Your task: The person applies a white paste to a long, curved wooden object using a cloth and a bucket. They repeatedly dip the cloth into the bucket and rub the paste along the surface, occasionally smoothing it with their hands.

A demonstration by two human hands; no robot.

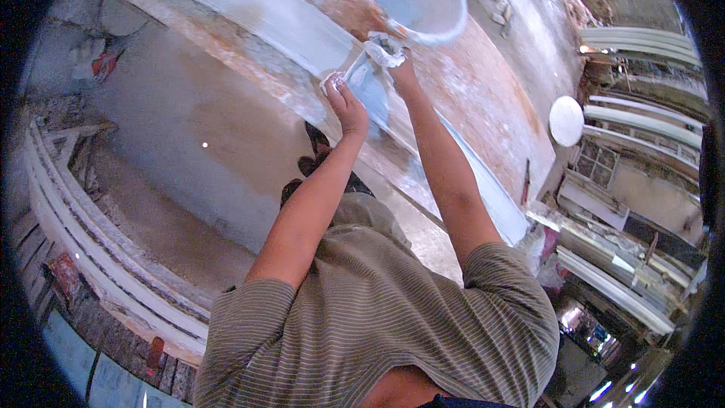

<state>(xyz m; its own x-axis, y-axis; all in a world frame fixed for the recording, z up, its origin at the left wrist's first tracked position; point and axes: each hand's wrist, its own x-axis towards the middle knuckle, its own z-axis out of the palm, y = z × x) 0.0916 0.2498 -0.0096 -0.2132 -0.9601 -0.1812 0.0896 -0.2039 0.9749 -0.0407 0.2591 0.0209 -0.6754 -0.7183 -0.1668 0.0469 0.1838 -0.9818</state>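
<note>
My left hand is closed at the near edge of a long pale strip of wet plaster, its fingertips coated in white. Something thin and pale runs from these fingers toward my right hand; what it is I cannot make out. Farther right, my right hand is closed on a crumpled, wet white clump, which looks like plaster-soaked cloth or fibre. Between the hands, a bluish-white wet patch shows on the strip. Just beyond my right hand sits a round whitish basin.
The strip lies on a stained workbench. A round white disc is at its right. Long white mouldings are stacked on racks at the right. Curved white lengths lie at the lower left, beside a grey floor.
</note>
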